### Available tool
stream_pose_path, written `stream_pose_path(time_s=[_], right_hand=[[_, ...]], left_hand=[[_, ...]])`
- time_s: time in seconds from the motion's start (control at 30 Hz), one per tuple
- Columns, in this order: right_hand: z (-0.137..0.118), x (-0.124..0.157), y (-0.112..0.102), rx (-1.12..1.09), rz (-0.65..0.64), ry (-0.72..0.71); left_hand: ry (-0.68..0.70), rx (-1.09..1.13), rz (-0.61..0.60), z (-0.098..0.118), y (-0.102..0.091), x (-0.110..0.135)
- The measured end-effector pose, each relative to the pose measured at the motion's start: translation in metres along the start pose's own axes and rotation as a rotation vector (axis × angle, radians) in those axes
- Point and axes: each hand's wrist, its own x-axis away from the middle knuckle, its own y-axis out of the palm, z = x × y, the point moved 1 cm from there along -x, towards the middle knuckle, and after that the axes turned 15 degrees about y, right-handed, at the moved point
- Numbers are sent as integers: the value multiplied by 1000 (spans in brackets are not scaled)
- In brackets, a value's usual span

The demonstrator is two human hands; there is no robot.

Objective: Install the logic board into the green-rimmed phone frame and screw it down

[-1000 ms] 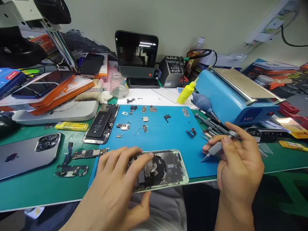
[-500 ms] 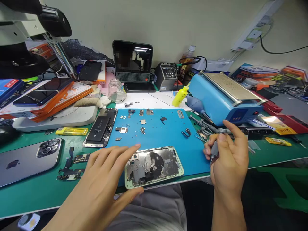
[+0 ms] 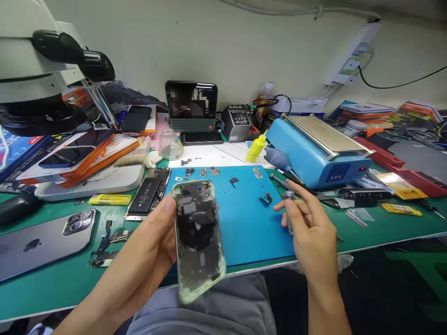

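Note:
My left hand grips a pale green phone housing by its left side, thumb at the upper edge. The housing is held tilted up above the mat's front edge, its inner side facing me and slightly blurred. My right hand, over the mat's right edge, holds a grey precision screwdriver between thumb and fingers. Small phone parts, among them a dark bracket and black pieces, lie on the blue mat. An opened phone frame with its battery lies left of the mat.
At left lie a grey phone, loose circuit boards and a yellow packet; a microscope looms above. Behind the mat stand a glass jar and a yellow bottle. A blue heating machine sits right.
My left hand has taken hold of the phone housing, lifted it off the mat's front edge and turned it upright. My right hand has moved left, still with the screwdriver. The view has tilted up.

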Motion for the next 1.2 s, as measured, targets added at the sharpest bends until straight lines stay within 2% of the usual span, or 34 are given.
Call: stream_pose_path(time_s=[0.07, 0.17, 0.33, 0.5, 0.6, 0.73, 0.8, 0.97, 1.2], right_hand=[[1, 1, -1, 21, 32, -4], [2, 1, -1, 45, 83, -13], [4, 1, -3, 192, 118, -47], [11, -3, -20, 474, 173, -141], [16, -8, -29, 597, 209, -186], [21, -16, -30, 689, 208, -244], [23, -21, -28, 713, 197, -284], [22, -28, -23, 772, 199, -391], [5, -19, -5, 800, 137, -608]], left_hand=[[-24, -59, -30, -2, 4, -4], [29, -194, -145, 3, 11, -8], [259, -544, -372, 12, 32, -9], [463, -921, -487, -3, 51, -18], [563, -1088, -542, -10, 56, -20], [703, -1179, -634, -10, 52, -6], [746, -1210, -631, -10, 45, 4], [766, -1301, -522, -9, 23, 24], [756, -1213, -493, -2, 11, 16]])
